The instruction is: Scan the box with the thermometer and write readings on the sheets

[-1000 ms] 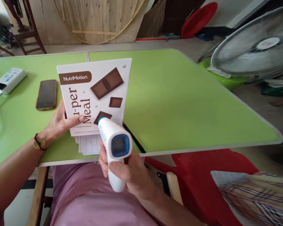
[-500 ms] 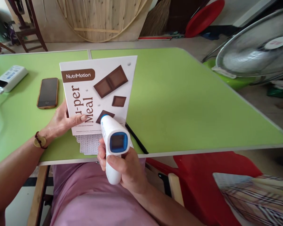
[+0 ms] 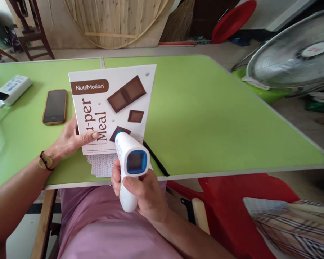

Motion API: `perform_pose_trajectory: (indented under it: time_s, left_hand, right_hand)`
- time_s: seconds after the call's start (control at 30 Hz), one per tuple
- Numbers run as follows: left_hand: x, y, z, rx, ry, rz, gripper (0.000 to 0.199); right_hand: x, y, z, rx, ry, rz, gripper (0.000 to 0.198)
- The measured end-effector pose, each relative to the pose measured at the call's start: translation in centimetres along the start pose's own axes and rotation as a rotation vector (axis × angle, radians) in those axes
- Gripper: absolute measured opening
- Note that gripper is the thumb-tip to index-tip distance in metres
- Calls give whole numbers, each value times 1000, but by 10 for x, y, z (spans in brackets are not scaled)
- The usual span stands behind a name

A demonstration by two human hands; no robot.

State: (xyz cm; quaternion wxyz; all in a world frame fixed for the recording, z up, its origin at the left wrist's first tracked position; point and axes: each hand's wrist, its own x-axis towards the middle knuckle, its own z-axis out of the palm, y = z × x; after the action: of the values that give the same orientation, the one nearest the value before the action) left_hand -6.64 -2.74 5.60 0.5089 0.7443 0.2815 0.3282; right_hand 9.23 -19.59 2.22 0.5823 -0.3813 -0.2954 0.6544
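My left hand (image 3: 72, 136) grips the left edge of a white box (image 3: 118, 82) printed "NutriMotion" with chocolate pieces; the thumb lies on its front and the other fingers are hidden behind it. In my right hand (image 3: 143, 190) is a white infrared thermometer (image 3: 131, 151) with a blue-framed screen, which looks dark. The thermometer's tip points at the lower part of the box front; whether they touch I cannot tell. Beneath the box, sheets of paper with writing (image 3: 104, 167) lie at the table's near edge. A black pen-like stick (image 3: 158, 162) rests just right of the thermometer.
On the green table (image 3: 218, 118), a smartphone (image 3: 54, 107) lies left of the box, and a white power bank (image 3: 12, 90) with a cable sits farther left. A large fan (image 3: 294, 54) stands beyond the right edge. Red fabric (image 3: 232, 205) is below the table at right.
Almost nothing differs. The thermometer's body has tilted very slightly in my right hand, while the box and my left hand have stayed in place.
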Motion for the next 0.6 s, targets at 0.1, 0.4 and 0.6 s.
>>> perform_pose_trajectory:
  time_s: [0.1,0.4,0.6]
  left_hand:
    - [0,0,0,-1,-4,-4,46]
    - [1,3,0,-9,-13,-10,48]
    - [1,2,-1,-5,-28,-17,47]
  right_hand:
    - [1,0,0,3,-5,-7,32]
    - [1,1,3,7,17,8,33]
    - [3,2,3,16,17,5,32]
